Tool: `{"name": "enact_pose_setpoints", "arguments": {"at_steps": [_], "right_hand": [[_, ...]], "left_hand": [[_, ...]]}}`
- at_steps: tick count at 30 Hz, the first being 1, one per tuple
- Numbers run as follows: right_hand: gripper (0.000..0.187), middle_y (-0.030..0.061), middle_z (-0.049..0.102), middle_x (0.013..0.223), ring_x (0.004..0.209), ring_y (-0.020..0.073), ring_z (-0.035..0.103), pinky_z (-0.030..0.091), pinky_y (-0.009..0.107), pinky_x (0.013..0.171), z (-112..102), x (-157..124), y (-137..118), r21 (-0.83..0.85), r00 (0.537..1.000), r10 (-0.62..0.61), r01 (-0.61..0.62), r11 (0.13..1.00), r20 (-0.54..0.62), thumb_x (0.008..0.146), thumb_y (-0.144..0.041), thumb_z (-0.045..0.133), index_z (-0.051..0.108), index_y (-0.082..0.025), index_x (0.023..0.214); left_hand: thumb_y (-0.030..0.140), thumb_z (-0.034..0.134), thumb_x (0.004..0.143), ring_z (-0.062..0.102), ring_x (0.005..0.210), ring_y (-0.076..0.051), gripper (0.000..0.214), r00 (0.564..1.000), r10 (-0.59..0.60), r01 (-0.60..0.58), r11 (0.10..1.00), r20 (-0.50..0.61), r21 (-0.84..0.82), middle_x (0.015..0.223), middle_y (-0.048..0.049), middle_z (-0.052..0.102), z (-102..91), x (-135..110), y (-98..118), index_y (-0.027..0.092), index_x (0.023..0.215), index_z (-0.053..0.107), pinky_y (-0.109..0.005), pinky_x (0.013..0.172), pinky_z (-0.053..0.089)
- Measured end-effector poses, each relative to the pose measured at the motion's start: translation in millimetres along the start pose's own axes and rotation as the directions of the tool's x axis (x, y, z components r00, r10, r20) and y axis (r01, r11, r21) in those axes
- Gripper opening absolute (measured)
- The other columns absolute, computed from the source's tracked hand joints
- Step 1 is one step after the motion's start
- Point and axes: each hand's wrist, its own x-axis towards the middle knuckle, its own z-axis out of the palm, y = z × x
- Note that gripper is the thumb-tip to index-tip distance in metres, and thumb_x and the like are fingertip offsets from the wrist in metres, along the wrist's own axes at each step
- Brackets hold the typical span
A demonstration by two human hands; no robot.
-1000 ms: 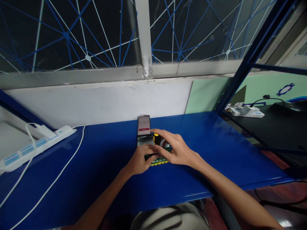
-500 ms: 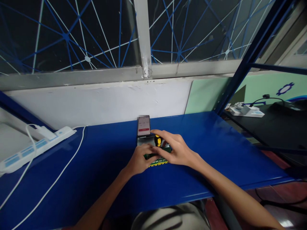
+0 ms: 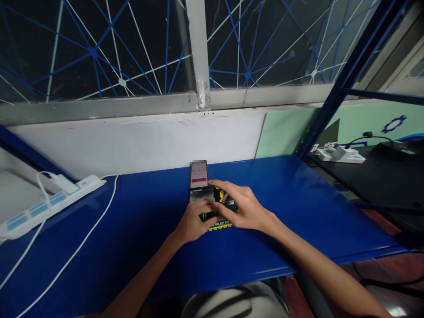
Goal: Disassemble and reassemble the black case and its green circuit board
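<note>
A green circuit board (image 3: 222,224) with a yellow edge is on the blue table, partly covered by both hands. My left hand (image 3: 195,221) is at its left side, fingers and thumb closed on the board. My right hand (image 3: 247,205) arches over the board from the right. Within its curled fingers is a short black and yellow handle (image 3: 218,194), seemingly a screwdriver's; its tip is hidden. The right thumb reaches across to the left fingertips. A dark, flat, shiny surface (image 3: 200,194) shows just behind the hands.
Against the wall, behind the hands, a phone (image 3: 198,174) with a lit screen stands tilted. On the left lie a white power strip (image 3: 53,205) and a white cable (image 3: 96,236) on the blue table (image 3: 291,194). Another power strip (image 3: 342,154) is on the dark shelf at right.
Both hands hold nearly the same position. The black and yellow handle looks slightly turned, and the view has shifted a little.
</note>
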Motion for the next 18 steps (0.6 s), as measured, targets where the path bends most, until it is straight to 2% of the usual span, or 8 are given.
{"name": "enact_pose_setpoints", "arguments": {"at_steps": [7,13,18], "right_hand": [[0.046,0.0068,0.064,0.096,0.075,0.0176,0.060,0.050,0.033,0.065,-2.5,0.6,-1.0,-0.027,1.000,0.007,-0.007,1.000,0.007,0.092,-0.027,0.046,0.040,-0.018,0.137],[0.044,0.0079,0.065,0.098,0.074,0.0174,0.060,0.049,0.032,0.064,-1.4,-0.6,-1.2,-0.032,1.000,-0.012,0.012,0.999,-0.002,0.093,-0.027,0.046,0.040,-0.017,0.136],[0.045,0.0079,0.065,0.098,0.074,0.0176,0.060,0.049,0.033,0.064,-2.2,-0.8,-0.7,-0.033,1.000,-0.007,0.008,0.999,0.011,0.093,-0.026,0.045,0.039,-0.018,0.136]], "left_hand": [[0.024,0.065,0.086,0.066,0.075,-0.017,0.012,1.000,0.014,-0.014,1.000,0.017,-0.023,0.077,-0.0047,0.071,-1.7,0.9,-0.9,0.018,0.078,0.072,-0.029,0.074,0.052],[0.020,0.063,0.086,0.066,0.078,-0.018,0.011,0.998,0.029,-0.028,0.999,0.059,-0.019,0.080,-0.0057,0.071,-2.7,-0.1,0.9,0.018,0.082,0.073,-0.029,0.076,0.052],[0.021,0.067,0.084,0.065,0.078,-0.017,0.010,1.000,0.019,-0.019,0.999,0.017,-0.035,0.079,-0.0046,0.070,0.2,-0.2,-2.5,0.018,0.076,0.073,-0.028,0.074,0.051]]}}
